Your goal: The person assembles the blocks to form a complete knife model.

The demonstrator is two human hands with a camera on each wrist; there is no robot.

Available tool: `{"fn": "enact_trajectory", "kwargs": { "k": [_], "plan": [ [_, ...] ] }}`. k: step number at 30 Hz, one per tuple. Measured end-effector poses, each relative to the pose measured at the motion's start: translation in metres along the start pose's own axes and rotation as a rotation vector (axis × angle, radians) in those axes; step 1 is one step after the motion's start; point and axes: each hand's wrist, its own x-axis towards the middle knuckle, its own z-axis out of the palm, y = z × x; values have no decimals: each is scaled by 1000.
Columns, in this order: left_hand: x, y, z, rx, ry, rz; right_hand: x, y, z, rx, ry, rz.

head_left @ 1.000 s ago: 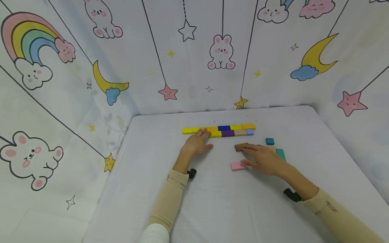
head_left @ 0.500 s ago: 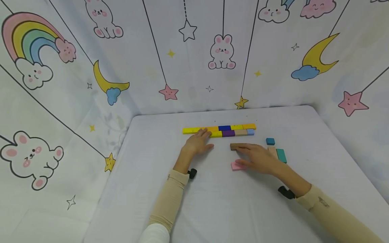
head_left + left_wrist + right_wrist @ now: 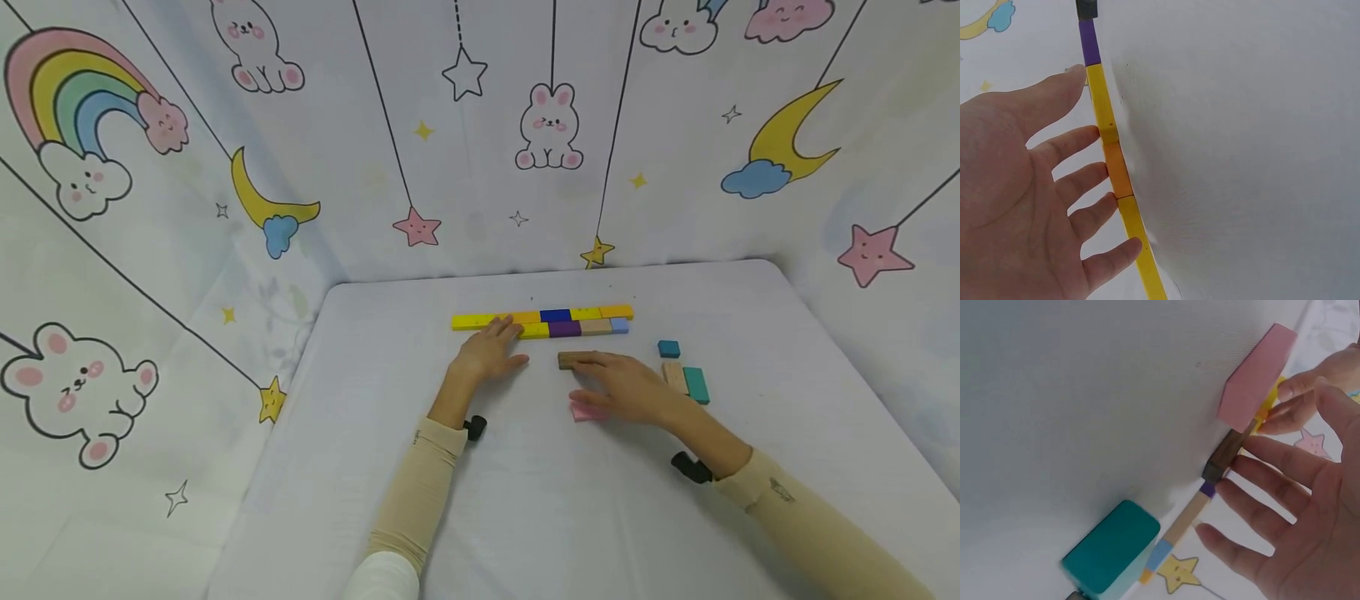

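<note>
Looking over the desk (image 3: 540, 517), we find the nearer row (image 3: 564, 329) and farther row (image 3: 555, 316) of blocks at 12 o'clock of the brown block (image 3: 567, 361). The left hand (image 3: 483, 354) partly covers both rows, fingers outstretched against them. The right hand (image 3: 628, 388) is extended too, fingertips touching the brown block at that hand's 10 o'clock, and partly hides the pink block (image 3: 586, 412) at 8. We count five visible blocks in the farther row, four in the nearer, and five loose: brown, pink, one blue block (image 3: 669, 349) at the right hand's 2 o'clock, one tan block (image 3: 675, 377) and one green block (image 3: 697, 385) at 3.
</note>
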Motion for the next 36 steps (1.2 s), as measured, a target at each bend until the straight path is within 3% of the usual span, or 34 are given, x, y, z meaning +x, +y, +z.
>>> {"fn": "enact_trajectory", "kwargs": {
  "k": [9, 16, 36],
  "plan": [
    [4, -1, 2, 3, -21, -17, 10, -7, -1, 13, -28, 3],
    [3, -1, 2, 6, 6, -6, 18, -13, -4, -11, -51, 15],
    [1, -1, 0, 9, -2, 0, 38, -21, 0, 6, -76, -6]
  ]
}}
